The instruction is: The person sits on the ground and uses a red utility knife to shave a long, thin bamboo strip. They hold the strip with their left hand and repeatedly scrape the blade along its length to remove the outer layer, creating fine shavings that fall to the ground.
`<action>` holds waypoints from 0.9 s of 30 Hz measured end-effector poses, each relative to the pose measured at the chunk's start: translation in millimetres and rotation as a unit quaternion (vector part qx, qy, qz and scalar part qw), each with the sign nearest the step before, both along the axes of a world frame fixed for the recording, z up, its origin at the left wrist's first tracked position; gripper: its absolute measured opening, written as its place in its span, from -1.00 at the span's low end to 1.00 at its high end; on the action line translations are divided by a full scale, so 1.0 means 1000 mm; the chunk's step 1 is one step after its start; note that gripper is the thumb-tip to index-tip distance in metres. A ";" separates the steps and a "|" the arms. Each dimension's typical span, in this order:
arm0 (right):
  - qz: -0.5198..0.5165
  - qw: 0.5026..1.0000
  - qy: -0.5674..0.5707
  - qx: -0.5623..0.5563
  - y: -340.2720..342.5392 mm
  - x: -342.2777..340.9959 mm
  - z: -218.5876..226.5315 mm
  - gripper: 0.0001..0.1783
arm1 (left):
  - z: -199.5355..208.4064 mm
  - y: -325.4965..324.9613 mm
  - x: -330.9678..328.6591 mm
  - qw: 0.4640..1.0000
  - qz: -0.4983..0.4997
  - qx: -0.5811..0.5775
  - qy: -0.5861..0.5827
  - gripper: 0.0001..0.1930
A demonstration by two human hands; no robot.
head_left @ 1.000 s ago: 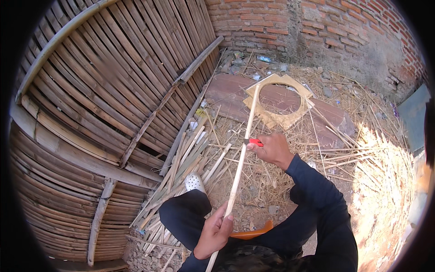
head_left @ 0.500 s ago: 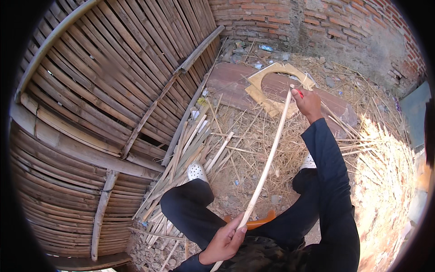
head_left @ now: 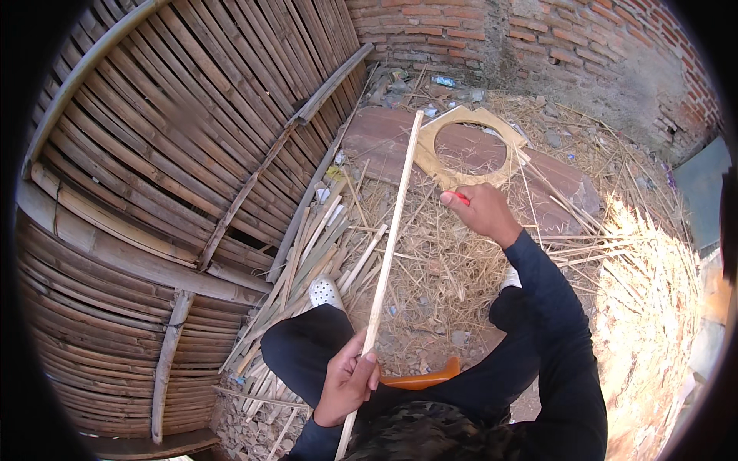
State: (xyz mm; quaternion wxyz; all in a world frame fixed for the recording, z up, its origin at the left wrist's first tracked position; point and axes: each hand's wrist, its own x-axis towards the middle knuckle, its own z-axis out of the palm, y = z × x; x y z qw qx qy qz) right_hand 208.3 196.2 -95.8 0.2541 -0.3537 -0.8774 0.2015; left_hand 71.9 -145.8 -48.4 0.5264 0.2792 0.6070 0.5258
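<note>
My left hand (head_left: 347, 384) is closed round the lower part of a long pale bamboo strip (head_left: 395, 230). The strip tilts up and away, and its far end stands free of my right hand. To the right of it, my right hand (head_left: 492, 211) is wrapped round a red-handled tool (head_left: 461, 197); its working end is too small to make out. A tan board with a large round hole (head_left: 507, 165) lies just beyond that hand, on a flat brown slab (head_left: 384, 138).
Split bamboo strips (head_left: 307, 257) lie piled at the left, beside a bamboo slat wall (head_left: 207, 100). Straw and shavings (head_left: 438, 253) cover the ground. A brick wall (head_left: 430, 31) closes the back. An orange low seat (head_left: 423, 378) shows between my legs.
My right hand has come off the strip's far end and moved nearer and leftward with the red-handled tool. My left hand has shifted up and left, and the strip now stands steeper.
</note>
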 end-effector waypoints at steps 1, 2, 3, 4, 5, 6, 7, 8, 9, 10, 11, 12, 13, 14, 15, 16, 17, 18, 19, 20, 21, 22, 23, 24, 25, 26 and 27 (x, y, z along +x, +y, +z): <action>0.067 0.998 -0.003 0.018 -0.030 0.001 0.005 -0.23 | 0.000 0.008 0.005 1.000 0.000 0.004 0.003 -0.50; 0.117 0.992 0.007 0.038 -0.059 0.006 0.013 -0.27 | 0.005 0.014 0.011 1.000 0.000 0.008 0.006 -0.49; 0.165 0.984 0.018 0.058 -0.079 0.011 0.021 -0.31 | 0.016 0.020 0.017 1.000 -0.004 0.005 0.007 -0.49; 0.177 0.981 0.021 0.073 -0.088 0.013 0.030 -0.31 | 0.030 0.026 0.023 1.000 -0.009 0.003 0.007 -0.49; 0.190 0.978 0.024 0.087 -0.094 0.013 0.038 -0.32 | 0.042 0.032 0.027 1.000 -0.013 0.000 0.008 -0.49; 0.203 0.974 0.027 0.100 -0.095 0.013 0.048 -0.32 | 0.051 0.036 0.031 1.000 -0.015 0.004 0.013 -0.48; 0.190 0.977 0.023 0.100 -0.089 0.013 0.054 -0.32 | 0.055 0.039 0.035 1.000 -0.013 0.007 0.017 -0.48; 0.177 0.979 0.018 0.099 -0.079 0.009 0.061 -0.32 | 0.058 0.041 0.036 1.000 -0.011 0.009 0.021 -0.48; 0.165 0.981 0.014 0.097 -0.072 0.006 0.066 -0.32 | 0.064 0.043 0.036 1.000 -0.008 0.008 0.026 -0.48; 0.152 0.985 0.032 0.080 -0.068 0.002 0.064 -0.32 | 0.066 0.046 0.033 0.999 -0.009 0.008 0.029 -0.48; 0.140 0.987 0.049 0.063 -0.064 -0.002 0.062 -0.32 | 0.067 0.048 0.030 0.999 -0.010 0.008 0.033 -0.48; 0.128 0.989 0.067 0.045 -0.061 -0.008 0.059 -0.32 | 0.067 0.049 0.027 0.999 -0.008 0.008 0.033 -0.48; 0.143 0.987 0.044 0.049 -0.067 -0.012 0.050 -0.32 | 0.063 0.050 0.023 0.999 -0.006 0.007 0.033 -0.48; 0.156 0.984 0.041 0.070 -0.072 -0.014 0.044 -0.32 | 0.060 0.050 0.019 0.999 -0.004 0.006 0.033 -0.48; 0.168 0.981 0.037 0.091 -0.077 -0.016 0.041 -0.32 | 0.059 0.051 0.016 0.999 -0.013 0.008 0.038 -0.48; 0.184 0.976 0.036 0.111 -0.080 -0.021 0.038 -0.31 | 0.053 0.052 0.012 0.999 -0.004 0.019 0.039 -0.48; 0.180 0.971 0.055 0.149 -0.070 -0.028 0.037 -0.30 | 0.046 0.055 0.009 0.999 0.004 0.030 0.039 -0.48; 0.174 0.972 0.060 0.147 -0.059 -0.034 0.034 -0.30 | 0.040 0.056 0.006 0.998 0.012 0.041 0.040 -0.48; 0.163 0.974 0.063 0.147 -0.046 -0.038 0.033 -0.29 | 0.039 0.058 0.002 0.998 0.011 0.038 0.041 -0.48; 0.151 0.975 0.065 0.147 -0.040 -0.041 0.032 -0.29 | 0.039 0.060 -0.002 0.998 0.010 0.036 0.043 -0.48; 0.148 0.979 0.059 0.125 -0.040 -0.046 0.031 -0.29 | 0.038 0.061 -0.006 0.998 0.010 0.033 0.045 -0.48; 0.143 0.978 0.054 0.143 -0.039 -0.049 0.031 -0.28 | 0.037 0.061 -0.009 0.998 0.012 0.036 0.043 -0.49; 0.137 0.976 0.050 0.162 -0.037 -0.052 0.030 -0.28 | 0.036 0.060 -0.011 0.998 0.014 0.038 0.040 -0.49; 0.132 0.974 0.045 0.181 -0.035 -0.055 0.029 -0.28 | 0.035 0.058 -0.012 0.998 0.016 0.041 0.037 -0.49; 0.107 0.979 0.038 0.169 -0.025 -0.054 0.031 -0.28 | 0.036 0.056 -0.013 0.999 0.003 0.041 0.030 -0.49; 0.084 0.984 0.033 0.157 -0.009 -0.052 0.035 -0.28 | 0.038 0.052 -0.013 0.999 -0.008 0.039 0.025 -0.49; 0.062 0.987 0.028 0.143 -0.001 -0.053 0.036 -0.27 | 0.041 0.050 -0.013 0.999 -0.018 0.037 0.020 -0.49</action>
